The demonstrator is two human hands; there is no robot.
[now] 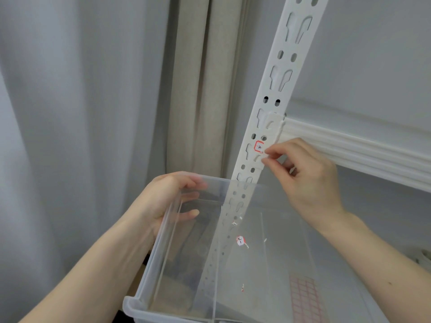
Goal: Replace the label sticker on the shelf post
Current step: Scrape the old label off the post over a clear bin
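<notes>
A white perforated shelf post [275, 94] runs diagonally from the top right down behind a clear plastic bin [210, 264]. A small red-bordered label sticker [258, 146] with a handwritten mark sits on the post. My right hand [307, 180] pinches at the sticker's lower right corner with thumb and forefinger. My left hand [170, 197] grips the bin's far left rim, fingers curled inside. Torn sticker pieces [241, 240] lie in the bin.
A sheet of red-bordered blank labels [305, 297] shows through the bin at the lower right. A white shelf beam [354, 150] joins the post on the right. Grey and beige curtains [93, 101] hang to the left.
</notes>
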